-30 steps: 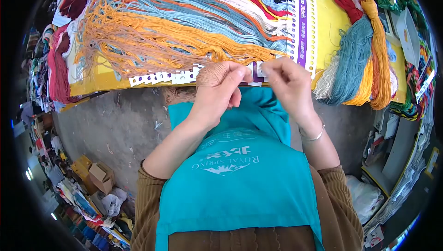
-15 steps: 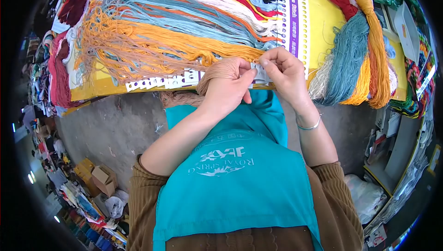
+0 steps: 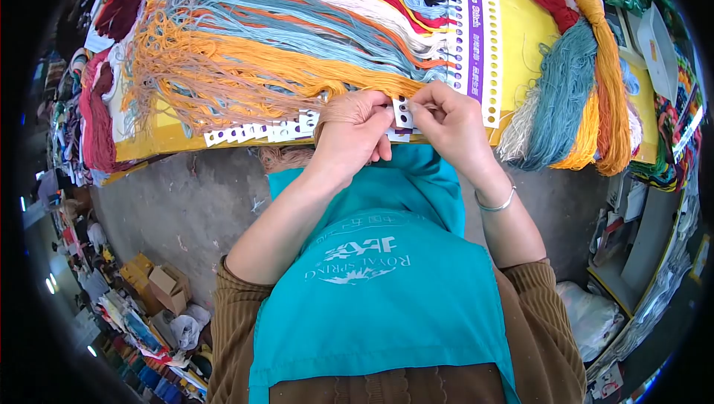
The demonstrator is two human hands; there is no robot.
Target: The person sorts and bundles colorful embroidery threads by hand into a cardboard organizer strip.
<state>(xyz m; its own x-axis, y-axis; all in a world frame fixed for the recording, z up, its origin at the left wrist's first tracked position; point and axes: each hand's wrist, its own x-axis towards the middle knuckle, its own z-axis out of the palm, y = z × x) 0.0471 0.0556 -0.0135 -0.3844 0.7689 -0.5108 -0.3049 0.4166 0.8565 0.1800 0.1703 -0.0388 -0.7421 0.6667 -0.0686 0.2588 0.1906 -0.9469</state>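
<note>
A small white card with punched holes (image 3: 402, 115) is upright between my two hands at the table's front edge. My right hand (image 3: 455, 118) pinches its right side between thumb and fingers. My left hand (image 3: 351, 130) is closed around a beige thread bundle, mostly hidden by the hand now, and its thumb touches the card's left side. Beige thread (image 3: 286, 159) hangs below the table edge beside that hand. Just beyond the hands, long orange threads (image 3: 297, 58) lie attached to a large punched card with a purple stripe (image 3: 476, 40).
More small punched cards (image 3: 260, 133) lie in a row along the front edge of the yellow table (image 3: 520, 2). Knotted teal thread (image 3: 561, 92) and orange thread (image 3: 595, 2) lie at right. A cardboard box (image 3: 169, 285) stands on the floor at lower left.
The small punched card has come into plain view between my hands. My left hand has turned and moved slightly left, covering the beige bundle. My right hand has lowered to the card.
</note>
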